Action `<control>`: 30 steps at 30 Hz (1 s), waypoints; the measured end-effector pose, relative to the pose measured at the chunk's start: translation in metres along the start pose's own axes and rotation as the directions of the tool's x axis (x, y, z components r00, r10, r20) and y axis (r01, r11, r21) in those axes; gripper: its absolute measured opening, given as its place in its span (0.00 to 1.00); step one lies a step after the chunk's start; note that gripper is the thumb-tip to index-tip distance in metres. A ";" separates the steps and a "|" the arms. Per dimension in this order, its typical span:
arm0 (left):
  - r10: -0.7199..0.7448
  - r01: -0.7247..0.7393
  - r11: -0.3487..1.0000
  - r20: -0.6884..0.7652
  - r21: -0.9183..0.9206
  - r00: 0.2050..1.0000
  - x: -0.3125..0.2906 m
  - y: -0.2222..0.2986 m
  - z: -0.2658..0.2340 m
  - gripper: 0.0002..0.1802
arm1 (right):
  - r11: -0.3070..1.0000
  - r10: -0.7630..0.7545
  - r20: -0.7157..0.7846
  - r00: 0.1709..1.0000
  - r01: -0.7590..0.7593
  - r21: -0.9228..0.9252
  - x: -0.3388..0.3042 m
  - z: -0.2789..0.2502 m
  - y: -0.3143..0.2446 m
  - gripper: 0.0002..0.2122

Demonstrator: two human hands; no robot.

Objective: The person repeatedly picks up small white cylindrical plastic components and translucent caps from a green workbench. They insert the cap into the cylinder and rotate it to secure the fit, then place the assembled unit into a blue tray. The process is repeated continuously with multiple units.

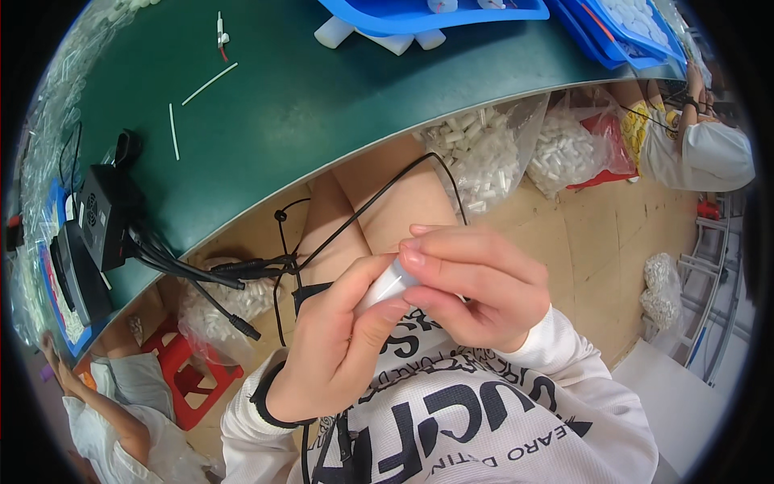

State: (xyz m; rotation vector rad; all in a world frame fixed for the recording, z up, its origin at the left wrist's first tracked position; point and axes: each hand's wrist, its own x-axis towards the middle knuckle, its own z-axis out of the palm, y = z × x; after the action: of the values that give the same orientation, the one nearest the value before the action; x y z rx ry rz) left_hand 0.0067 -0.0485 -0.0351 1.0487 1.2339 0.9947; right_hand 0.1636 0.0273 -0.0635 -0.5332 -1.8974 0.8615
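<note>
My left hand [337,339] is wrapped round a smooth white plastic cylinder [384,288], held over my lap. The fingers and thumb of my right hand [488,282] close on the cylinder's upper end, covering that end from sight. Both hands meet there, in front of my patterned white sweatshirt. Beyond them, on the green table [290,121], lie two thin white sticks, one slanted [210,84] and one nearly upright [173,131]. A small white part with a red tip [222,36] rests farther back.
Blue trays [451,22] stand along the table's far side, one propped on white cylinders [334,32]. A black box with cables [101,214] sits at left. Clear bags of white parts [480,149] are below the table edge. A red stool [189,375] and other people flank me.
</note>
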 end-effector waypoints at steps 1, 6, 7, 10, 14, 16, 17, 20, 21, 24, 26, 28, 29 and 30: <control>0.022 -0.022 0.999 -0.010 0.037 1.000 -0.001 0.000 0.000 0.16 | 1.000 -0.009 0.024 1.000 0.009 -0.006 0.000 -0.002 -0.002 0.14; 0.301 -0.271 0.911 -0.055 0.310 0.952 0.000 -0.004 0.004 0.16 | 0.999 0.012 0.119 0.993 -0.016 0.031 0.001 -0.009 -0.006 0.13; 0.308 -0.275 0.903 -0.052 0.330 0.950 0.000 -0.005 0.004 0.16 | 1.000 0.004 0.134 0.991 -0.007 0.023 0.000 -0.009 -0.005 0.12; 0.313 -0.279 0.879 -0.027 0.386 0.949 -0.001 -0.005 0.003 0.17 | 1.000 -0.021 0.180 0.983 0.018 0.018 -0.001 -0.013 -0.003 0.12; 0.225 -0.199 0.876 -0.006 0.439 0.974 0.000 -0.001 0.002 0.17 | 1.000 -0.012 0.179 0.984 0.010 0.016 -0.010 -0.011 0.001 0.14; 0.242 -0.194 0.871 -0.051 0.451 0.969 0.002 -0.003 0.003 0.16 | 0.996 0.066 0.177 0.982 -0.076 0.048 -0.013 -0.008 0.000 0.16; 0.295 -0.225 0.862 -0.089 0.454 0.951 0.003 -0.011 0.005 0.16 | 0.991 0.104 0.177 0.979 -0.117 0.065 -0.014 -0.006 0.000 0.17; 0.322 -0.226 0.867 -0.154 0.444 0.934 0.009 -0.009 0.005 0.16 | 0.830 0.272 0.144 0.951 -0.308 0.464 -0.012 0.001 0.002 0.20; 0.309 -0.211 0.875 -0.167 0.437 0.936 0.011 -0.006 0.005 0.16 | 0.810 0.307 0.126 0.943 -0.328 0.485 -0.012 0.000 0.001 0.21; 0.366 -0.246 0.826 -0.151 0.506 0.918 0.012 -0.005 0.009 0.18 | 0.818 0.317 0.138 0.938 -0.344 0.461 -0.010 -0.005 -0.005 0.23; 0.435 -0.286 0.782 -0.156 0.554 0.887 0.012 -0.009 0.011 0.18 | 0.908 0.210 0.218 0.953 -0.273 0.318 -0.009 -0.006 -0.001 0.23; 0.478 -0.306 0.740 -0.148 0.599 0.866 0.011 -0.010 0.013 0.18 | 0.947 0.148 0.230 0.962 -0.205 0.248 -0.012 -0.009 0.000 0.24; 0.486 -0.307 0.723 -0.139 0.619 0.863 0.010 -0.009 0.014 0.18 | 0.962 0.117 0.239 0.964 -0.170 0.214 -0.013 -0.010 0.001 0.24; 0.494 -0.307 0.704 -0.131 0.640 0.860 0.009 -0.009 0.015 0.18 | 0.950 0.144 0.214 0.966 -0.196 0.245 -0.015 -0.009 0.000 0.24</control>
State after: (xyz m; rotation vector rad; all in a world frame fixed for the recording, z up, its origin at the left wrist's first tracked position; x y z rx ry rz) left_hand 0.0226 -0.0431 -0.0455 1.7888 1.6714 1.1512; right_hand 0.1782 0.0202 -0.0700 -0.4673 -1.8882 1.3005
